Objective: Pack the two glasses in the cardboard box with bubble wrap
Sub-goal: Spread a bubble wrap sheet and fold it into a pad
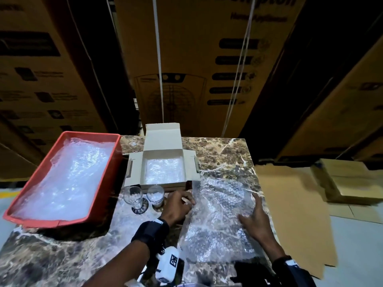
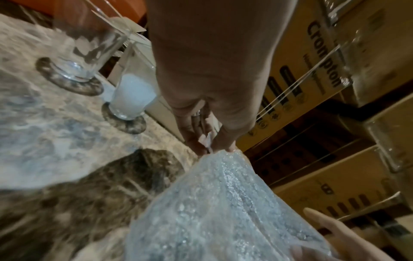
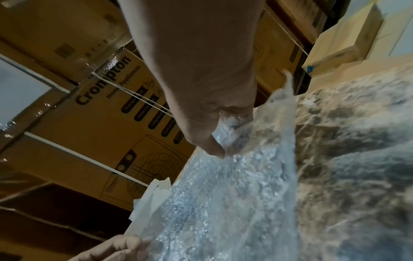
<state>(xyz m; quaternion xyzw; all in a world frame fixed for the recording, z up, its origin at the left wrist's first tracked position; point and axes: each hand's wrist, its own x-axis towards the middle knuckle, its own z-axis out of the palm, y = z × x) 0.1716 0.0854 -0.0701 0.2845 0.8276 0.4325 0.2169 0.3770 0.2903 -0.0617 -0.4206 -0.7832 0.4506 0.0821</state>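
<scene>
Two clear stemmed glasses [image 1: 134,196] [image 1: 155,195] stand upright on the marble table [image 1: 62,255], just in front of the open white cardboard box [image 1: 136,168]. The box floor is lined with bubble wrap. To the right of the glasses a loose bubble wrap sheet [image 1: 219,220] lies on the table. My left hand [image 1: 182,200] pinches its left edge close to the box. My right hand [image 1: 251,212] holds its right side between thumb and fingers. In the left wrist view the glasses [image 2: 89,46] [image 2: 132,95] stand left of my pinching fingertips [image 2: 210,146]. In the right wrist view part of the sheet [image 3: 223,203] is raised.
A red tray [image 1: 62,221] full of bubble wrap sits at the table's left. Flattened cardboard [image 1: 290,204] and a small brown box [image 1: 348,181] lie on the floor to the right. Tall printed cartons [image 1: 196,59] stand behind the table.
</scene>
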